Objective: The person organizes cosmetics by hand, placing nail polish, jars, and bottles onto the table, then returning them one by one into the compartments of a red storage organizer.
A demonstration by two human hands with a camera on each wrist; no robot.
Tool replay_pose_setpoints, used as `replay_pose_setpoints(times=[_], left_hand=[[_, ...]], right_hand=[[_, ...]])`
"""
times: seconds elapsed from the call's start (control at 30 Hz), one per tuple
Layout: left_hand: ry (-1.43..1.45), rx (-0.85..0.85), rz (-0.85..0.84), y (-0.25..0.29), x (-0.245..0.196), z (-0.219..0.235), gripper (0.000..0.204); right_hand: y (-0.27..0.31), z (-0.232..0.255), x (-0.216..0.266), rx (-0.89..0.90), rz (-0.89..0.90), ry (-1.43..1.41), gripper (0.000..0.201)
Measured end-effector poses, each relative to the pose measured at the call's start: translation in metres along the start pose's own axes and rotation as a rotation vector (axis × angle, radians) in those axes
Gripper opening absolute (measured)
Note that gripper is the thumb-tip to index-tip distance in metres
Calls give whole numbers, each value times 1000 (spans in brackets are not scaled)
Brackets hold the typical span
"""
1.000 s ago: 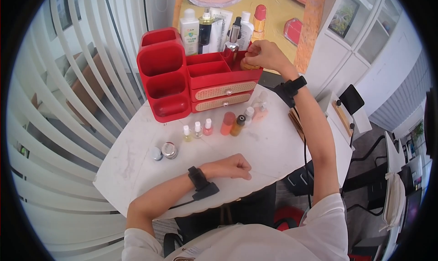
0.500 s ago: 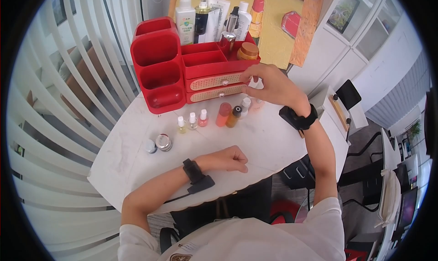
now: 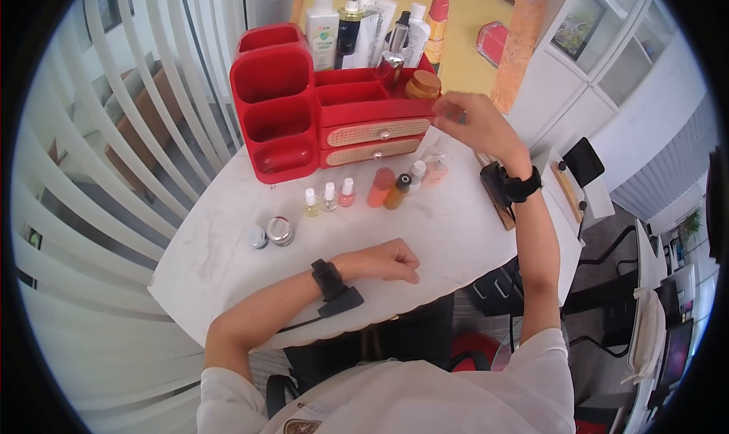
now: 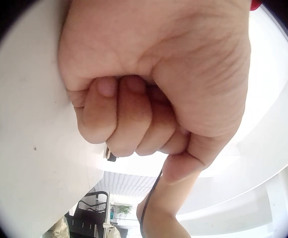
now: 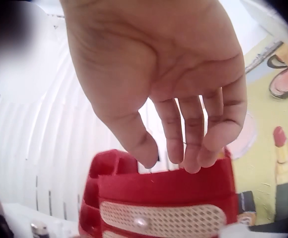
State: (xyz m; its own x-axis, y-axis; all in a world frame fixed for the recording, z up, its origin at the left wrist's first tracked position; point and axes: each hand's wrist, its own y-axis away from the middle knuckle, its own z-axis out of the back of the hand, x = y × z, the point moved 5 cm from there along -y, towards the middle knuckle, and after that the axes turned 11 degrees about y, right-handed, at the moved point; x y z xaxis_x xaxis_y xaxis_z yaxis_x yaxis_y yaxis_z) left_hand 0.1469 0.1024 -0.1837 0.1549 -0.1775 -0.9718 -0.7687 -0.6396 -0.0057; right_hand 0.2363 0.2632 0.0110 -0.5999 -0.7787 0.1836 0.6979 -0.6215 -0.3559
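My right hand [image 3: 477,123] is beside the right end of a red cosmetics organizer [image 3: 342,115], its fingers relaxed and nothing between them. In the right wrist view the fingers of the right hand [image 5: 173,94] hang before the organizer's upper drawer front [image 5: 178,218]. Closest to that hand, an amber jar with a brown lid [image 3: 423,85] sits in the organizer's right compartment, next to a silver pump bottle [image 3: 390,62]. On the white table my left hand [image 3: 383,261] rests as a fist; the left wrist view shows the fingers of the left hand [image 4: 134,114] curled into the palm, holding nothing.
On the table [image 3: 228,221] stand small nail polish bottles [image 3: 329,196], a coral bottle [image 3: 381,188], an amber bottle [image 3: 397,192] and two small jars [image 3: 280,230]. Tall bottles [image 3: 322,33] line the organizer's back. A painted panel [image 3: 467,69] is behind it.
My right hand was at the amber jar in the organizer a second ago; it has let go and drawn back to the right. The jar stays in the compartment. My left hand rests as before.
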Motion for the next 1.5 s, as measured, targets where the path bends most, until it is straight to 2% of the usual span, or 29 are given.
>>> replay_pose_setpoints(times=[0.07,0.2,0.47,0.53,0.57,0.63,0.77,0.8,0.87,0.97,1.1,1.17,1.5], left_hand=[[-7,3,-5,0,-2,0,47],[8,6,6,0,0,-1,47],[31,11,10,-1,2,0,47],[34,14,8,-1,2,1,47],[33,12,5,-1,1,1,47],[28,9,6,0,0,0,47],[8,1,15,-1,1,0,48],[4,2,13,-1,1,0,48],[1,1,11,0,1,0,48],[20,6,28,0,2,1,48],[-11,13,-12,0,1,1,48],[-23,6,-18,0,1,2,49],[-15,16,-14,-1,2,0,49]], right_hand=[[7,-20,-38,100,-165,32,33],[17,-43,-51,177,-188,-24,35],[16,-55,-57,114,-221,-46,44],[17,-45,-67,-30,-252,-147,49],[16,-38,-70,-31,-248,-146,49],[12,0,-70,-255,-221,-120,51],[-13,71,-58,-501,-188,-79,54],[-21,80,-54,-499,-191,-80,54],[-40,92,-40,-596,-105,-230,60],[-68,83,-34,-678,-29,-186,60],[-90,60,-31,-653,-52,-169,57],[-97,48,-34,-590,-127,-109,57],[-107,8,-48,-438,-149,-170,58]])
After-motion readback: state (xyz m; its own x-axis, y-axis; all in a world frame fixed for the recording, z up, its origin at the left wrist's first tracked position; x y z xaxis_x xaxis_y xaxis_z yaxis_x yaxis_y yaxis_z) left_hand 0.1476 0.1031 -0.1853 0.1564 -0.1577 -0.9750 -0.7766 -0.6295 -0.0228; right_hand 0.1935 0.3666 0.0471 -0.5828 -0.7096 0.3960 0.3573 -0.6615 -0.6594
